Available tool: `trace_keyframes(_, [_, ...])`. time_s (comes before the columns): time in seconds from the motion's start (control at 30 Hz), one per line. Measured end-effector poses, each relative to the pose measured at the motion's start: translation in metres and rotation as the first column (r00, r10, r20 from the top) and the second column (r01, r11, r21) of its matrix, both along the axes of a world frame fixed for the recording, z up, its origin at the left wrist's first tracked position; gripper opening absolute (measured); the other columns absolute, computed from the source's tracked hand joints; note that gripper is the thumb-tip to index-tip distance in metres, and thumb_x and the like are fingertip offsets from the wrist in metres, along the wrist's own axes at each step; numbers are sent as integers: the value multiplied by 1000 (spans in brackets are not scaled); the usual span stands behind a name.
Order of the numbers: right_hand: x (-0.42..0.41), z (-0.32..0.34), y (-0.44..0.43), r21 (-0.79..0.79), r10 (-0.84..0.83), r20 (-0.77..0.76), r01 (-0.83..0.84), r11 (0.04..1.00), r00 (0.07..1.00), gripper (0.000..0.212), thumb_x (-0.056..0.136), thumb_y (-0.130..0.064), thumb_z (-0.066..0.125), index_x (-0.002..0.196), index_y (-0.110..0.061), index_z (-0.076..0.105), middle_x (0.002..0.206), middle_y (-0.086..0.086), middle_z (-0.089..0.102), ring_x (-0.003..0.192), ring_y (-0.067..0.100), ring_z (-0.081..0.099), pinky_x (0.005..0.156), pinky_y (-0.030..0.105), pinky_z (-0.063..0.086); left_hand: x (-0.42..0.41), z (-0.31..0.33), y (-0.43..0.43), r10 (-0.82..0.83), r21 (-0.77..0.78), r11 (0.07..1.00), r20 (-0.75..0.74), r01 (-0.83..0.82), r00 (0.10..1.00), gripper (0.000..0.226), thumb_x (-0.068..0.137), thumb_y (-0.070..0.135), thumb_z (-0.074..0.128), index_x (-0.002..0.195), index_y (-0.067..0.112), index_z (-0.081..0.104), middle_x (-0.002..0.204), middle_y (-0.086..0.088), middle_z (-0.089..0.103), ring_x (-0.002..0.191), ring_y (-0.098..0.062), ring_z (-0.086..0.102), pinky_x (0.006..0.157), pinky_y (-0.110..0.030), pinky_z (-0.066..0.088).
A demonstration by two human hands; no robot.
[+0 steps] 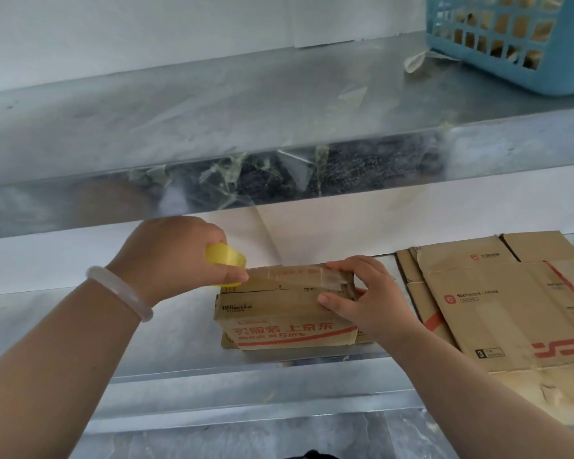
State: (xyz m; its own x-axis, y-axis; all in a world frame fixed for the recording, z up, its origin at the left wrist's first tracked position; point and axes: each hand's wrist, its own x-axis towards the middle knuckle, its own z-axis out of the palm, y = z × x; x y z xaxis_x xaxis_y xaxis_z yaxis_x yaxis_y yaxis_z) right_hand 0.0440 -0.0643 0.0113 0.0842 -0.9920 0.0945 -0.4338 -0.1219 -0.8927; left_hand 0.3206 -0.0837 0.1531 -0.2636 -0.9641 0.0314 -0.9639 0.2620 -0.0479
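A small brown cardboard box (pixel 279 313) with red printing stands on the lower metal shelf (pixel 166 342). My left hand (pixel 176 256) grips a yellow roll of clear tape (pixel 226 258) at the box's top left edge. A strip of tape runs from the roll across the box's top. My right hand (pixel 358 299) holds the box's right end, with fingers curled over the top and the thumb pressed on the front face. A pale bangle sits on my left wrist.
Flattened cardboard boxes (pixel 497 306) lie stacked on the same shelf to the right. An upper metal shelf (pixel 212 120) juts out above, with tape scraps stuck on its front edge. A blue plastic basket (pixel 517 41) stands on it at the top right.
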Motion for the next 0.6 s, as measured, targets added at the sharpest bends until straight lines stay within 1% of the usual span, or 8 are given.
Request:
trace_keyframes(0.03, [0,0,0,-4,-2,0,2,1000,1000,47,70,-45,81,113,-38,64,114,-26,48,109,-4,49,83,19,55,4,-1,1,-30,-3,1000,-21,30,999,54,64,85,46,84,38,63,78,17,60,73,-3,53,67,-30,47])
trace_keyframes(0.1, [0,0,0,-15,-13,-6,13,1000,1000,45,71,-42,82,112,-37,65,114,-26,48,109,-7,47,81,16,53,16,-2,3,-59,17,998,-153,62,986,58,69,81,34,84,36,66,76,16,62,73,-2,55,67,-31,48])
trace_keyframes(0.13, [0,0,0,-18,-17,-12,17,1000,1000,44,71,-41,82,112,-37,65,114,-26,48,109,-10,46,80,14,52,24,-2,4,-37,27,999,-232,45,972,58,70,79,32,84,35,67,76,15,64,74,-2,57,68,-31,49])
trace_keyframes(0.17, [0,0,0,-21,-20,-13,20,1000,1000,44,71,-41,82,111,-38,64,114,-26,48,109,-12,45,80,12,51,32,-2,4,-10,23,1000,-266,17,964,57,70,78,32,82,35,68,76,15,65,74,-3,58,69,-32,49])
trace_keyframes(0.2, [1,0,0,-25,-22,-10,21,999,1000,43,71,-40,82,111,-39,64,114,-27,47,109,-13,44,80,12,50,40,-1,4,7,8,1000,-247,-5,969,56,69,79,33,79,36,68,76,15,65,73,-3,59,69,-32,50])
trace_keyframes(0.3, [2,-1,0,-28,-17,-7,17,999,1000,43,70,-40,82,109,-40,64,115,-25,48,110,-12,44,81,14,51,54,-8,7,16,-50,999,-96,-21,995,60,64,83,34,74,34,67,73,15,63,70,-3,57,69,-30,48])
trace_keyframes(0.5, [3,-3,1,-15,-25,3,25,1000,1000,44,69,-39,83,109,-40,64,118,-20,49,112,-10,44,86,19,51,60,-43,7,85,19,996,-76,-84,993,69,60,86,26,74,32,66,74,11,63,71,-7,56,68,-29,41])
trace_keyframes(0.6, [4,0,1,-7,-26,11,26,1000,1000,45,67,-45,81,108,-40,64,118,-21,50,114,-5,46,84,20,52,61,-54,7,95,32,995,-93,-93,991,59,70,84,40,76,31,66,74,11,62,71,-7,56,68,-28,38])
